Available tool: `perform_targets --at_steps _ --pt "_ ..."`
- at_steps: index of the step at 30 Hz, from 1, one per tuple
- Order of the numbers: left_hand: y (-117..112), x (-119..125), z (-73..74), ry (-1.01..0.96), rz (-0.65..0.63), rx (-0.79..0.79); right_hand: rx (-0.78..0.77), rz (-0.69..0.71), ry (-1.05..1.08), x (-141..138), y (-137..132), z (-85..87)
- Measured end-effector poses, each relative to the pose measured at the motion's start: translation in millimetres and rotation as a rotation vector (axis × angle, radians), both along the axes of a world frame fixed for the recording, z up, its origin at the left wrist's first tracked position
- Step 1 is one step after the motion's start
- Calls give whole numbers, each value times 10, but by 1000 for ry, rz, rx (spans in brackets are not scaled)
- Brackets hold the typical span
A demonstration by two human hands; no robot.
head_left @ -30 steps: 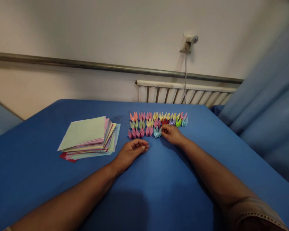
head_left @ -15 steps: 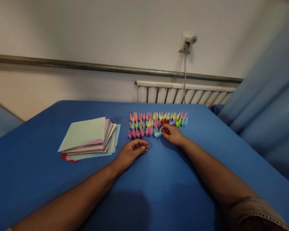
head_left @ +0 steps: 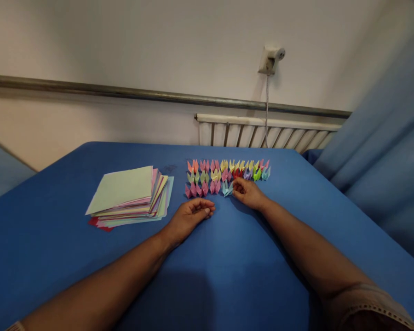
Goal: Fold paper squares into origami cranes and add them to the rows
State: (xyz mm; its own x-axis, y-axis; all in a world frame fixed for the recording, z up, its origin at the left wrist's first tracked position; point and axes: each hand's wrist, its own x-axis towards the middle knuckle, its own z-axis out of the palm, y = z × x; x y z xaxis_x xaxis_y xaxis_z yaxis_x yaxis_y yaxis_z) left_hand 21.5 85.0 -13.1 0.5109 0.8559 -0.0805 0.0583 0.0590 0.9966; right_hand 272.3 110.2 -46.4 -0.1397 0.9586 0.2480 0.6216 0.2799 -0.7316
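Folded paper cranes stand in three rows on the blue table. In the front row are pink cranes point(head_left: 197, 189) and, at its right end, a light blue paper crane point(head_left: 226, 189). My right hand point(head_left: 250, 193) pinches the right tip of that light blue crane, its other fingers curled. Just in front of the pink cranes, my left hand point(head_left: 192, 215) rests on the table, loosely curled with a gap between thumb and fingers, holding nothing. Behind my right hand, the middle row has a red crane point(head_left: 238, 174) partly hidden by the fingers, and a bright green crane point(head_left: 257, 174).
A stack of coloured paper sheets point(head_left: 124, 188) lies left of the cranes. Behind the blue table point(head_left: 207, 285) are a radiator point(head_left: 248, 131), a metal pipe point(head_left: 152, 95) and a wall socket point(head_left: 269, 62) with a plugged-in cord. A blue curtain point(head_left: 382, 138) hangs on the right.
The view has shifted slightly. Both hands keep nearly the same places, and my right hand stays at the light blue crane.
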Motion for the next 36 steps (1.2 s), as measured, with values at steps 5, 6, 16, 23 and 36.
perform_targets --at_steps 5,6,16,23,36 --pt "5 6 -29 28 -33 47 -70 -120 -71 7 -37 51" --pt "3 10 -41 37 -44 62 -93 -170 -96 6 -56 59" --pt "-73 50 -99 149 -173 280 -178 -303 -200 -379 -661 88" --pt "-25 32 -101 226 -102 420 -32 -284 -306 -884 -786 124" --pt "21 45 -107 301 -13 456 -42 -356 -440 -982 -629 212"
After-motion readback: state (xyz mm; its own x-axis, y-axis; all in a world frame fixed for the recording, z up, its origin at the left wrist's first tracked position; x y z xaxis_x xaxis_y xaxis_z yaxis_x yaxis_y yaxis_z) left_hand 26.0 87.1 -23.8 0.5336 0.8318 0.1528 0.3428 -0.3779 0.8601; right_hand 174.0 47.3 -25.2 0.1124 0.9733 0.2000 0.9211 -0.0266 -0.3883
